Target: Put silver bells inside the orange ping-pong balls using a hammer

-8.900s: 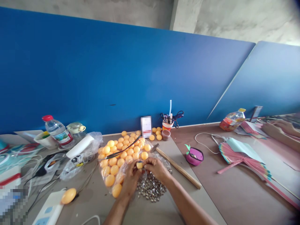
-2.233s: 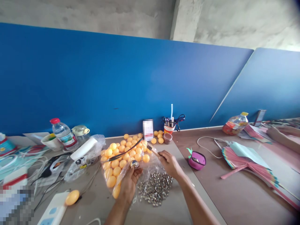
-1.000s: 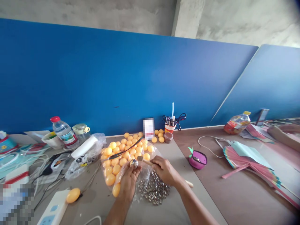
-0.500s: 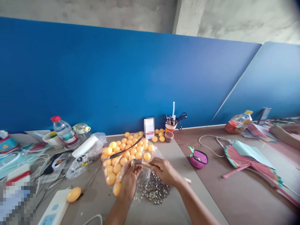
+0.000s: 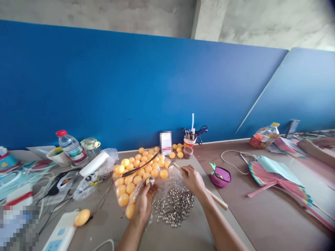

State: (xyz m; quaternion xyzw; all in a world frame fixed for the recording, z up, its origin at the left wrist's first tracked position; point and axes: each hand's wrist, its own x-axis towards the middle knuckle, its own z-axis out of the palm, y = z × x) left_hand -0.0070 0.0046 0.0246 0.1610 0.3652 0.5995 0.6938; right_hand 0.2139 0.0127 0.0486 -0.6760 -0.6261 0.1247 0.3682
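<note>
Gripping a hammer [image 5: 219, 199] in the right hand [image 5: 193, 178], with a silvery round piece [image 5: 150, 181] pinched at the fingertips of the left hand [image 5: 143, 200], lower centre of the frame.

Right fingers are closed around the wooden handle, whose end slants to the lower right, well apart from the left hand. Between the forearms lie loose metal bits [image 5: 176, 209], with bare desk [image 5: 180, 240] from their near edge to the frame's bottom. Orange balls [image 5: 137, 179] crowd the left hand's outer side; rightward, room runs past the handle to the purple pouch [image 5: 221, 177], right of centre.
</note>
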